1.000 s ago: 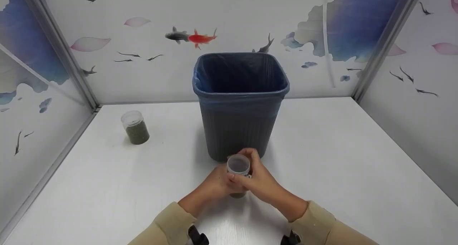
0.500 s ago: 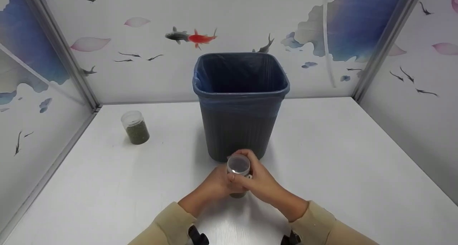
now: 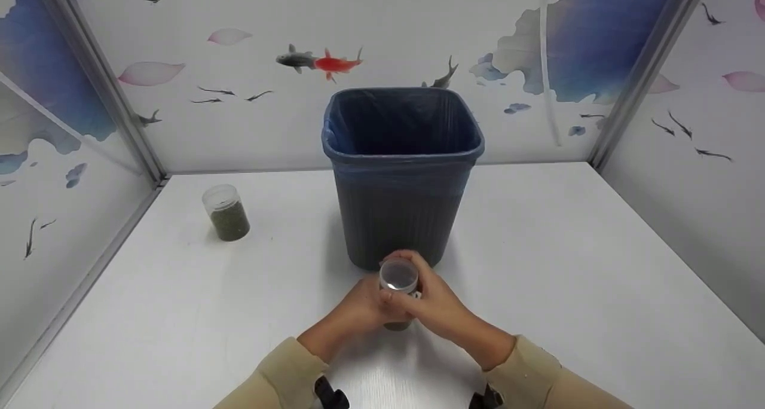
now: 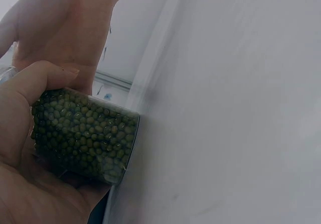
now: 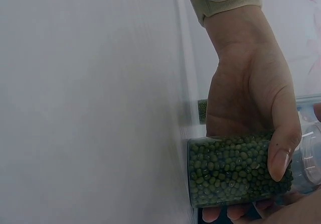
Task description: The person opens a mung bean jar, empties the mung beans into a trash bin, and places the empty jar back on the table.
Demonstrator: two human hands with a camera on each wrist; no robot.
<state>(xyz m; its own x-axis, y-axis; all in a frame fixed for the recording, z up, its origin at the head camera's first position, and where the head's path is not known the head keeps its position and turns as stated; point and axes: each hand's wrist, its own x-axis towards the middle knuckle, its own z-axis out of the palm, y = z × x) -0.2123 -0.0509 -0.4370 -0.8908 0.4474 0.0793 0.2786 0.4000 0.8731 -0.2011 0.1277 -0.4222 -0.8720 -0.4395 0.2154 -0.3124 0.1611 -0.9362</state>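
A clear jar [image 3: 398, 275] of green mung beans stands upright on the white table, in front of the bin. Both hands are on it. My left hand [image 3: 360, 306] wraps round its bean-filled body, with the thumb [image 5: 280, 161] pressed along the side in the right wrist view. Higher up, my right hand [image 3: 441, 304] grips the jar's clear top, its fingers curled round the far side and its thumb across the near side. The beans [image 4: 83, 136] fill the lower part in the left wrist view. Fingers hide much of the jar's middle in the head view.
A second clear jar [image 3: 227, 214], partly filled with green beans, stands at the back left. Right behind the hands rises a tall dark bin [image 3: 397, 211] with a blue liner. Printed wall panels [image 3: 239, 128] enclose the table [image 3: 574, 265] at the back and sides.
My right hand's far fingers have crept a little to the left round the jar's top. The jar, my left hand and both forearms keep their places.
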